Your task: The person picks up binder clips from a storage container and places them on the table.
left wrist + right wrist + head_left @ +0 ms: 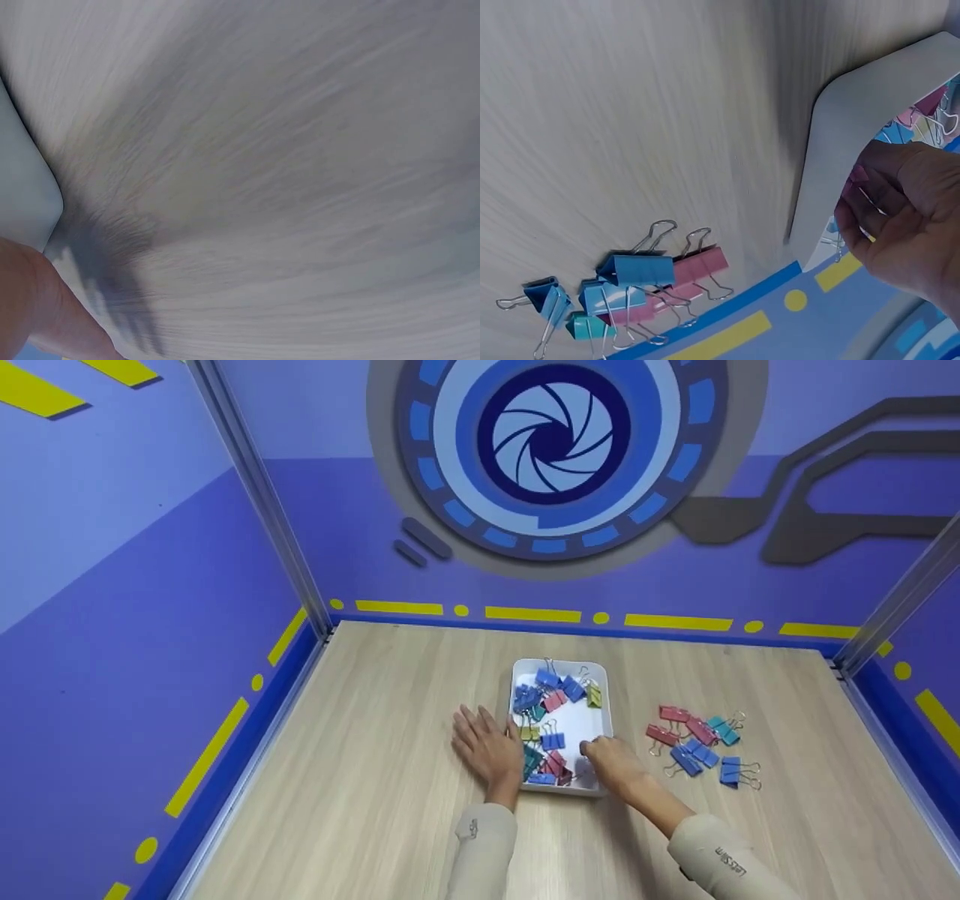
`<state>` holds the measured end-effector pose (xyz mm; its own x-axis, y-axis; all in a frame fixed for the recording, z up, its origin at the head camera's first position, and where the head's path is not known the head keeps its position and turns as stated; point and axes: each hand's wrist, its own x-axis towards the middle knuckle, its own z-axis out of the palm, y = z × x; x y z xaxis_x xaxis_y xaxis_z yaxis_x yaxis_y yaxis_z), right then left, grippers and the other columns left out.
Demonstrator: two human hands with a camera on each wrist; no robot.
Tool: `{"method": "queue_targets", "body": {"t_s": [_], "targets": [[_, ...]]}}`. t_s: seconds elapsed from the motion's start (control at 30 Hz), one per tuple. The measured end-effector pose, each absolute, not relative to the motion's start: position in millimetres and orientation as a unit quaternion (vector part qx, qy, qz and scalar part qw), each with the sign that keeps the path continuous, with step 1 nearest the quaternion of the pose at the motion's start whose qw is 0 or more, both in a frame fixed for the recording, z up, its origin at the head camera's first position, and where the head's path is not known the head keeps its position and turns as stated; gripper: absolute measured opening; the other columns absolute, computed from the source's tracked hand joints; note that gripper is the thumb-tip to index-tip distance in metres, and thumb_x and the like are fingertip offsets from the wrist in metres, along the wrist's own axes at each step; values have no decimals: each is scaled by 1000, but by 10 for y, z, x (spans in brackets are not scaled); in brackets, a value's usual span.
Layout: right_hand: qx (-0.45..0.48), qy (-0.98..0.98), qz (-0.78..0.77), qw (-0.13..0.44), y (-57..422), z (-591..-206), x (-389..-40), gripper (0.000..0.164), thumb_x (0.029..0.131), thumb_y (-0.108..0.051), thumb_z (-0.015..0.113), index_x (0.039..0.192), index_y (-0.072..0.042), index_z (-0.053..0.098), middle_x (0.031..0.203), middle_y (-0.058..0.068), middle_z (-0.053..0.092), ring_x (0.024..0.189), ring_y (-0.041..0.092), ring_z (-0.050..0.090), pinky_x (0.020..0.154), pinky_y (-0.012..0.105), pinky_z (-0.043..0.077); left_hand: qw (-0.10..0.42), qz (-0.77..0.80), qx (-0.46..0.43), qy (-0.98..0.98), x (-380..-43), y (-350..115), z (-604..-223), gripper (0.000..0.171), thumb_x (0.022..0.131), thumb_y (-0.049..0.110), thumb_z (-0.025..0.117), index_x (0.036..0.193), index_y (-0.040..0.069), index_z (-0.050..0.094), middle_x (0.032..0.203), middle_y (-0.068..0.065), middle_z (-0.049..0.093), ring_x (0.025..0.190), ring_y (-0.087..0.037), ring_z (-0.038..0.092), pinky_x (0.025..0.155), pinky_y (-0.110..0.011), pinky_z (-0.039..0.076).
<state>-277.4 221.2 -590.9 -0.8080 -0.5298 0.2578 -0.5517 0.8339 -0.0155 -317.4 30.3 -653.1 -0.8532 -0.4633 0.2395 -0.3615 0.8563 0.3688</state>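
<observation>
A white tray (592,792) holds several binder clips in blue, red, green and yellow, mostly along its left side. My left hand (489,750) lies beside the tray's left wall with its fingers spread, thumb at the rim. In the left wrist view, part of that hand (52,307) shows next to the tray's pale wall (26,180). My right hand (616,765) reaches over the right rim with its fingers curled. In the right wrist view, a pinkish-red binder clip (859,174) shows between its fingers, largely hidden by them.
Right of the tray, a loose group of binder clips lies on the wooden table (360,780): red clips (702,730), blue clips (730,772) and a teal clip (724,729). Blue printed panels (450,577) stand along the table's back and sides.
</observation>
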Motion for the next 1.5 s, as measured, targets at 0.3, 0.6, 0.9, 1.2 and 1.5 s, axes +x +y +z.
{"method": "queue_targets", "body": {"t_s": [0.3, 0.6, 0.9, 1.2, 1.5], "targets": [[274, -954, 36, 116, 2183, -5788, -2690, 22, 75, 15, 71, 76, -2, 57, 63, 14, 62, 55, 29, 60, 49, 47, 53, 169, -153, 210, -951, -3147, 332, -6563, 65, 102, 56, 46, 152, 13, 49, 166, -16, 34, 156, -36, 29, 125, -56, 27], [173, -969, 157, 79, 2325, -5495, -2705, 17, 78, 10, 78, 81, -3, 67, 74, 10, 71, 63, 22, 64, 55, 42, 57, 181, -155, 208, -949, -3156, 283, -6528, 66, 101, 54, 49, 152, 12, 49, 165, -17, 35, 156, -37, 28, 124, -56, 27], [128, -960, 229, 96, 2810, -5281, -2582, 17, 79, 11, 76, 89, -1, 69, 81, 12, 73, 70, 20, 68, 63, 41, 61, 182, -160, 207, -948, -3161, 276, -6532, 66, 102, 53, 48, 155, 14, 44, 167, -16, 31, 157, -36, 25, 126, -56, 24], [95, -965, 236, 64, 3342, -5420, -2451, 14, 75, 11, 76, 80, -2, 73, 71, 8, 71, 63, 16, 57, 54, 35, 49, 174, -149, 204, -952, -3168, 283, -6546, 69, 102, 55, 46, 158, 16, 39, 169, -15, 28, 158, -35, 23, 127, -54, 23], [26, -974, 226, -18, 3744, -5734, -2322, 14, 73, 6, 76, 87, 8, 73, 82, 18, 73, 68, 23, 60, 57, 39, 53, 177, -147, 206, -951, -3175, 289, -6559, 68, 102, 55, 46, 157, 15, 40, 168, -15, 29, 157, -35, 25, 127, -55, 24]]}}
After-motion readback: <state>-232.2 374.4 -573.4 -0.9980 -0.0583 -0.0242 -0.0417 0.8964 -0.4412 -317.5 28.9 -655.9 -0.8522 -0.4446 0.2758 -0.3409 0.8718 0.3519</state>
